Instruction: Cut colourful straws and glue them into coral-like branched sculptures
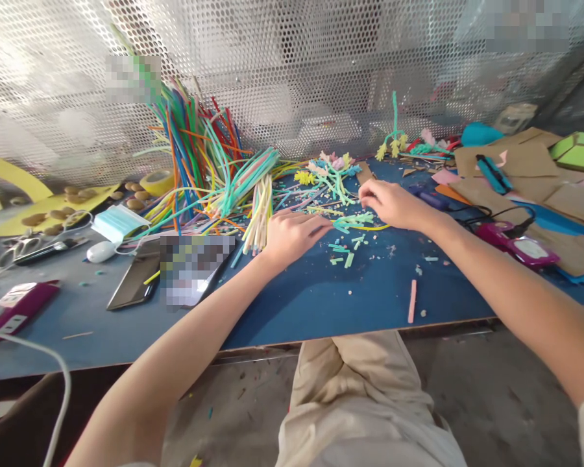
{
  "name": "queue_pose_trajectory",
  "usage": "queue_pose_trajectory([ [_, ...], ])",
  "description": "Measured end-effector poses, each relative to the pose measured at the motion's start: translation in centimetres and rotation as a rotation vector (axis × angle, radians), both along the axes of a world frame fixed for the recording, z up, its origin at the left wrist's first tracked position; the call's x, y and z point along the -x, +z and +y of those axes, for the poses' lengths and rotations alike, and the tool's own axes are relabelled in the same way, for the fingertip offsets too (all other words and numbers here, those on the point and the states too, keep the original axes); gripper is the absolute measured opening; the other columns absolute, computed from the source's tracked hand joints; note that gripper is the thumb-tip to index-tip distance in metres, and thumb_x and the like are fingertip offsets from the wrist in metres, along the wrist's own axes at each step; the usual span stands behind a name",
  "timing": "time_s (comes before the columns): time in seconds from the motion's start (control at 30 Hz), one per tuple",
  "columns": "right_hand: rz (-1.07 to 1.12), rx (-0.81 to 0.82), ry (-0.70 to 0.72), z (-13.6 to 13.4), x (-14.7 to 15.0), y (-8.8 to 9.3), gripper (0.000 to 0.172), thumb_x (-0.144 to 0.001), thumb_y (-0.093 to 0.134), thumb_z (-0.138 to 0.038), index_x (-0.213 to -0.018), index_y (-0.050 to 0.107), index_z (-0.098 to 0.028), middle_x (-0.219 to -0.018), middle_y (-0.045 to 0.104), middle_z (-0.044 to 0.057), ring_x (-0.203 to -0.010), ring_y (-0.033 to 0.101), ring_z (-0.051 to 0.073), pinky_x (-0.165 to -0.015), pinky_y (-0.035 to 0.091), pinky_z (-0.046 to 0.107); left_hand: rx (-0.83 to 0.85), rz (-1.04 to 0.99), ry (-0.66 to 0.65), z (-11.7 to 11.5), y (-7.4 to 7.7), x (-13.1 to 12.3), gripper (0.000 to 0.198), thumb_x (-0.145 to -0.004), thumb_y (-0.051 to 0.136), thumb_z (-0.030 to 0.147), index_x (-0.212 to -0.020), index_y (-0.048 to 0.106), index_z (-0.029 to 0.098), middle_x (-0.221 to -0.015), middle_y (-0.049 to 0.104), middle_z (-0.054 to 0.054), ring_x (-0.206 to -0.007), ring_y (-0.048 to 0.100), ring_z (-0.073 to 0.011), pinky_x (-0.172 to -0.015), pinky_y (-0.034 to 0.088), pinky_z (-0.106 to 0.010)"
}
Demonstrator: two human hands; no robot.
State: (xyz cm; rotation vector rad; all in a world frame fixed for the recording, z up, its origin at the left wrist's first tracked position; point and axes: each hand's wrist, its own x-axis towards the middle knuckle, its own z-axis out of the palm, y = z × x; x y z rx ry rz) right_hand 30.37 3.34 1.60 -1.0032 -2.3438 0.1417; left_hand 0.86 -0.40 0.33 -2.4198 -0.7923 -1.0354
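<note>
My left hand (292, 233) rests on the blue table (321, 305), fingers curled and pinched on the end of a bunch of short green straw pieces (355, 222) with a yellow straw under them. My right hand (389, 202) is closed over the other end of that bunch, fingertips down among the cut pieces. Loose green and pink straw bits (343, 253) lie scattered just in front of both hands. Behind them stand small straw flowers (331, 170).
A big pile of long coloured straws (199, 162) lies at the back left. A phone (139, 279), scissors (24, 250), face mask (117, 222) and tape roll (156, 181) sit left. Cardboard sheets (525, 162), a glue gun (518, 243) and cable lie right. Perforated metal wall behind.
</note>
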Motion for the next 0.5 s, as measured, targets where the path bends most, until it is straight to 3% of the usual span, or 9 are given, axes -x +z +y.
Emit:
queue_pose_trajectory([
  [0.07, 0.104, -0.01, -0.046, -0.7, 0.1, 0.8, 0.013, -0.102, 0.054, -0.03, -0.102, 0.064, -0.021, -0.087, 0.07, 0.004, -0.073, 0.059, 0.019, -0.072, 0.043, 0.033, 0.004, 0.011, -0.002, 0.0, -0.1, 0.0, 0.018, -0.101, 0.069, 0.041, -0.094, 0.08, 0.029, -0.084, 0.082, 0.004, -0.073, 0.075, -0.0131, -0.069, 0.047, -0.027],
  [0.17, 0.119, -0.097, 0.026, -2.0, 1.1, 1.1, 0.014, -0.102, 0.056, -0.031, -0.099, 0.066, -0.022, -0.09, 0.071, 0.005, -0.076, 0.062, 0.019, -0.074, 0.047, 0.033, 0.006, 0.024, 0.008, 0.0, -0.1, 0.0, 0.019, -0.102, 0.068, 0.041, -0.093, 0.08, 0.029, -0.084, 0.082, 0.004, -0.072, 0.073, -0.0131, -0.07, 0.047, -0.028],
  [0.3, 0.122, -0.175, 0.14, -3.2, 2.9, 0.1, 0.014, -0.105, 0.054, -0.03, -0.101, 0.065, -0.022, -0.096, 0.074, 0.006, -0.087, 0.069, 0.02, -0.082, 0.053, 0.036, 0.012, 0.028, 0.019, -0.1, 0.0, -0.1, 0.02, -0.102, 0.067, 0.042, -0.094, 0.08, 0.029, -0.084, 0.081, 0.003, -0.072, 0.072, -0.0133, -0.07, 0.046, -0.028],
  [0.5, 0.222, -0.198, 0.126, -3.6, 4.0, -1.4, 0.013, -0.104, 0.06, -0.035, -0.11, 0.058, -0.024, -0.103, 0.075, 0.005, -0.093, 0.078, 0.021, -0.085, 0.06, 0.035, 0.025, 0.024, 0.035, 0.0, 0.1, 0.0, 0.023, -0.103, 0.066, 0.043, -0.092, 0.08, 0.028, -0.083, 0.081, 0.003, -0.074, 0.074, -0.0138, -0.067, 0.046, -0.028],
])
